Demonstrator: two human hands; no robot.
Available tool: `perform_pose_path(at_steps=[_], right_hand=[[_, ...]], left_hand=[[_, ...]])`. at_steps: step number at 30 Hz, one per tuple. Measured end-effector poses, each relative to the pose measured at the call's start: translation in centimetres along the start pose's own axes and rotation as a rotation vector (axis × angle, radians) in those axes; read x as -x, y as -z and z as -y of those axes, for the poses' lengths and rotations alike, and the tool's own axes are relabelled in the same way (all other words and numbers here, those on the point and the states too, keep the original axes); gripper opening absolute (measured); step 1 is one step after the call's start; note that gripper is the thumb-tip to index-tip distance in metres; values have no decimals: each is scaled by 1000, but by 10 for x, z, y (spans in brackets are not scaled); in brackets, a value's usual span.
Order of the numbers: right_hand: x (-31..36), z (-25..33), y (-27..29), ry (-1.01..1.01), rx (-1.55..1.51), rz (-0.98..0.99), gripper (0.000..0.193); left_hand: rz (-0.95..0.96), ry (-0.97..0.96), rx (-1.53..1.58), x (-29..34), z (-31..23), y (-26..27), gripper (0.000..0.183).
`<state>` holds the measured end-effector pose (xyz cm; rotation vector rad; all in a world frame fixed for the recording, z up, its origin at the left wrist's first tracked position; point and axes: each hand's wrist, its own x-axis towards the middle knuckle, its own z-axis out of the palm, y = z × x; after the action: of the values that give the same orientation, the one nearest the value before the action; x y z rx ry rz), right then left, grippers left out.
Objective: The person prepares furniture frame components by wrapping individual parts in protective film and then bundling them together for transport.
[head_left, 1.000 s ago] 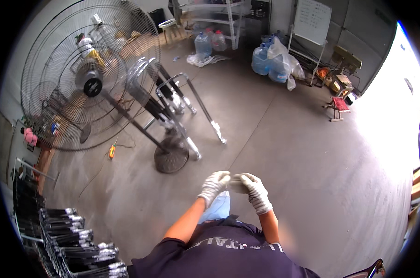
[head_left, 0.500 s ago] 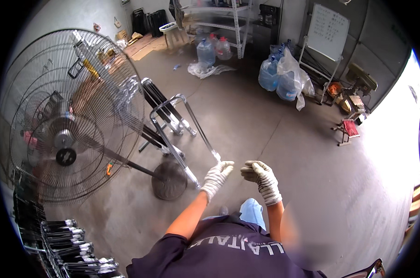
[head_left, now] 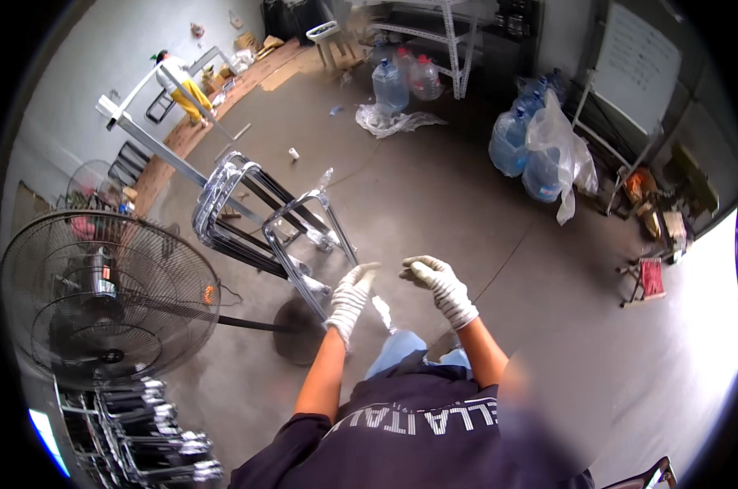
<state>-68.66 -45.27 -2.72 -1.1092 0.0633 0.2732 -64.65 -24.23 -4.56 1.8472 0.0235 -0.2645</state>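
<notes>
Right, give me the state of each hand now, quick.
Left gloved hand: open, fingers extended, nothing visible in it.
Right gloved hand: partly open, fingers loosely bent, nothing visible in it.

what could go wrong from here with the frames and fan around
The left hand covers part of the nearest metal frame in this view; a sideways swing might knock it, though whether they touch is unclear. The fan has its round base on the floor close to that frame, so a foot could catch it. Farther off, crumpled clear plastic might slip underfoot.
</notes>
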Motion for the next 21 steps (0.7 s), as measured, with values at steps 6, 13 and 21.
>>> perform_pose_path(at_steps=[6,13,21], right_hand=[[-93,16,18,-208,-39,139,34],[-261,38,15,-346,143,210,52],[-472,50,-38,-333,565,355,92]], left_hand=[[-186,156,-14,-72,20,8,26],[-434,275,153,-210,101,83,91],[-565,512,663,-366,46,165,87]])
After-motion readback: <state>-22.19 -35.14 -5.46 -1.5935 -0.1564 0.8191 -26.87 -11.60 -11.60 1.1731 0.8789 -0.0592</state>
